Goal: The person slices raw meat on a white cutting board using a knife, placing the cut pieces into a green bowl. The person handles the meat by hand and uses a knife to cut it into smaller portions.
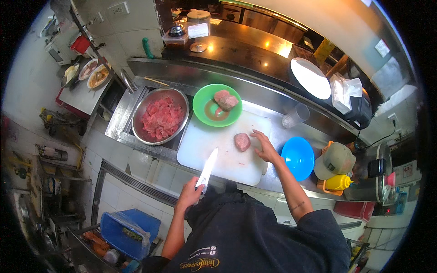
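Observation:
My left hand grips a chef's knife by its handle, the blade reaching over the near edge of a white cutting board. To the right of a small piece of raw meat, my right hand has its fingers apart and holds nothing. That piece lies alone near the board's middle, with small scraps around it. At the far side, a green bowl holds larger meat chunks and some reddish liquid. Left of the board, a steel bowl contains sliced raw meat.
A blue bowl and a clear plastic cup stand right of the board. Beyond them are a cap and a yellow squeeze bottle. A faucet rises at left; a raised ledge runs behind, holding a white plate.

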The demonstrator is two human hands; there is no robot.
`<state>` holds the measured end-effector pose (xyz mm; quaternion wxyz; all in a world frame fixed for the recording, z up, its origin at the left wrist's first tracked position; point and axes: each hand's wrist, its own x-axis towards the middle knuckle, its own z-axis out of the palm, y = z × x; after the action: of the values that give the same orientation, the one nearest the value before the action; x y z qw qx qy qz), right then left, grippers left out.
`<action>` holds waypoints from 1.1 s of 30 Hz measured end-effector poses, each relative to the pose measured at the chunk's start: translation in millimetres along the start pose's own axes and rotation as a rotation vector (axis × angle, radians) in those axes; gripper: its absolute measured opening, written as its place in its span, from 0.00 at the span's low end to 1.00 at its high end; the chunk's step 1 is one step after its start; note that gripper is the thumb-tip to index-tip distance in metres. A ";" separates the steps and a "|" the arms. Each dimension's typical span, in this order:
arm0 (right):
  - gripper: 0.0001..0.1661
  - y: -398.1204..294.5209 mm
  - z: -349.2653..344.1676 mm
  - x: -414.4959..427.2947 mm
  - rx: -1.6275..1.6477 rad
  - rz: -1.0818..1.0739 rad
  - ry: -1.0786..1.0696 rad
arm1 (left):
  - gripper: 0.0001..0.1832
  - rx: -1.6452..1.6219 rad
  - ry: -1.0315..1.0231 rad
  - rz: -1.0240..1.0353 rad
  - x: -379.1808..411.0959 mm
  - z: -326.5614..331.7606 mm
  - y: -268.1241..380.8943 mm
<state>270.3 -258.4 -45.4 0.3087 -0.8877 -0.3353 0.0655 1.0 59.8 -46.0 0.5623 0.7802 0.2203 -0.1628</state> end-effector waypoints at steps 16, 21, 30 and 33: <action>0.31 -22.5 32.2 13.3 0.301 -0.062 0.134 | 0.16 0.607 0.037 0.135 12.9 55.7 100.4; 0.23 -32.9 44.6 10.9 0.258 0.034 0.199 | 0.13 0.733 0.019 0.184 28.4 74.4 114.8; 0.23 -37.9 45.7 15.3 0.195 0.012 0.255 | 0.08 0.809 -0.040 0.123 32.2 78.4 125.6; 0.22 -38.0 44.2 16.3 0.181 0.027 0.244 | 0.08 0.771 -0.054 0.070 41.9 86.9 118.0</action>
<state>247.4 -203.5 -56.8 0.4251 -0.8620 -0.2760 -0.0086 98.2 -47.9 0.7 0.2387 0.9369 0.1012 -0.2346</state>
